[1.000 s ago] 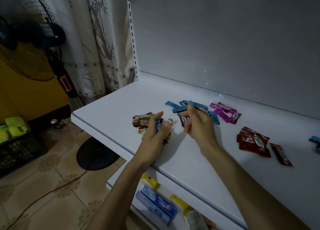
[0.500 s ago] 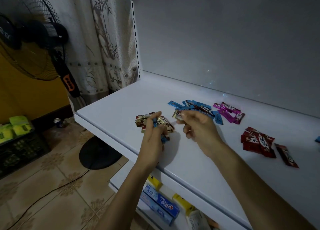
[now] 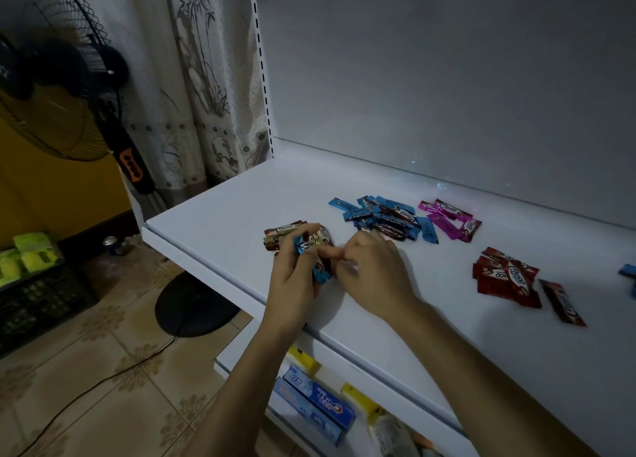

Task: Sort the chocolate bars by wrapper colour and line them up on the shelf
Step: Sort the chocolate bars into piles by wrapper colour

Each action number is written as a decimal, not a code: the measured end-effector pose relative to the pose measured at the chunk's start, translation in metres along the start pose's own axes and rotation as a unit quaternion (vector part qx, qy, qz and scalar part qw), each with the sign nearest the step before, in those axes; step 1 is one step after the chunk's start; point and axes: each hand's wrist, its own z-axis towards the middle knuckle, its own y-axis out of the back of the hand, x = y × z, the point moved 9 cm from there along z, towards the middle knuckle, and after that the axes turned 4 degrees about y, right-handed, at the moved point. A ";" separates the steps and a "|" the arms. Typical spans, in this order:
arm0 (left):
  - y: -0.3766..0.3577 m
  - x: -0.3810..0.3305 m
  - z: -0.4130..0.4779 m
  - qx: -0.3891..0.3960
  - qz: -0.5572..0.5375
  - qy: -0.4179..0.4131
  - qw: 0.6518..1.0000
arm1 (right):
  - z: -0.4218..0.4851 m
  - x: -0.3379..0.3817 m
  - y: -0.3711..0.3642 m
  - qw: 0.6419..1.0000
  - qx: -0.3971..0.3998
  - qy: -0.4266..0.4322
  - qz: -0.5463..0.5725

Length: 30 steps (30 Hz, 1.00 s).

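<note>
Left hand [image 3: 296, 277] is wrapped tight round a mixed bundle [image 3: 318, 241], just left of centre frame, low over the shelf [image 3: 223, 222]. A blue bar [image 3: 300, 247] pokes out of it, long axis running from upper left down to lower right across my palm. Right hand [image 3: 375, 274] is right beside it, fingers curled, fingertips [image 3: 330, 253] touching the bundle's edge; whether they've actually pinched a bar I can't tell, the view is blurred there. The brown pile [image 3: 282, 236] sits just behind my left fingers, practically touching. The blue pile [image 3: 382, 217] lies up and to the right, beyond my right knuckles, so I reckon the right hand is the nearer one to carry that blue bar over. Pink pile [image 3: 451, 217] sits further right, red pile [image 3: 506, 277] at right of frame.
</note>
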 end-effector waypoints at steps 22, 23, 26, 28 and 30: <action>-0.005 0.000 0.001 0.036 -0.040 0.019 0.998 | -0.012 -0.080 0.021 0.793 -0.142 -0.338 0.486; -0.005 -0.001 0.002 0.040 -0.058 0.018 0.997 | -0.012 -0.086 0.022 0.784 -0.153 -0.341 0.495; -0.004 -0.001 0.003 0.047 -0.118 0.022 0.992 | -0.011 -0.091 0.018 0.795 -0.142 -0.334 0.485; -0.002 0.000 0.002 0.046 -0.146 0.036 0.988 | -0.008 -0.091 0.018 0.833 -0.133 -0.322 0.430; 0.000 0.001 0.002 0.042 -0.163 0.038 0.985 | -0.004 -0.087 0.023 0.872 -0.141 -0.292 0.366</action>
